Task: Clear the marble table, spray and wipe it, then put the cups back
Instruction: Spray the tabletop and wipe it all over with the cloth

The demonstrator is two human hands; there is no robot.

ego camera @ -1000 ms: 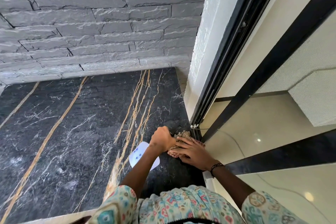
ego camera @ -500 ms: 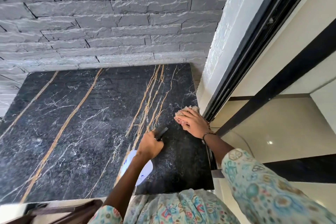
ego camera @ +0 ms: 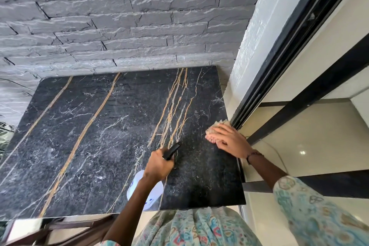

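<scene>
The black marble table [ego camera: 95, 136], veined in gold and white, fills the middle of the view with no cups on it. My left hand [ego camera: 159, 164] grips a white spray bottle [ego camera: 147, 191] by its black nozzle head, just above the table's near right part. My right hand [ego camera: 229, 140] lies flat on a beige cloth [ego camera: 217, 125] and presses it on the marble at the right edge. Most of the cloth is hidden under my fingers.
A grey stone wall [ego camera: 119, 26] backs the table. A white pillar [ego camera: 257, 36] and a black door frame [ego camera: 295, 46] stand right beside the table's right edge. Glossy cream floor [ego camera: 299, 136] lies beyond. A brown strap or bag [ego camera: 79, 229] sits under the near edge.
My right hand has slid the cloth away from me along the right edge. My left hand with the bottle drew apart from it, and my view has risen to take in the whole table.
</scene>
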